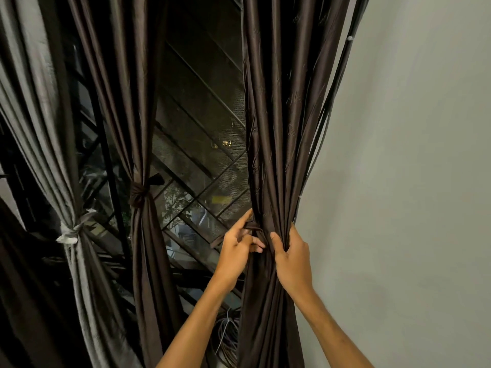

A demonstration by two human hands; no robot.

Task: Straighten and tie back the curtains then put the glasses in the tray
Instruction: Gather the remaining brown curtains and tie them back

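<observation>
Head view: dark curtain (271, 128) hangs gathered at the right edge of the window (202, 115); right hand (292, 257) grips the bunch, left hand (236, 248) pinches the tie band (252, 226), apparently unknotted. Fabric looks soft, light and slippery: take hold at the gathered waist.

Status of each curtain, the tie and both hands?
Grey curtain: tied back.
Middle brown curtain: tied back.
Right brown curtain: gathered, being tied.
Tie strap: round right curtain, end loose.
Left hand: pinches tie strap.
Right hand: grips right brown curtain.
</observation>
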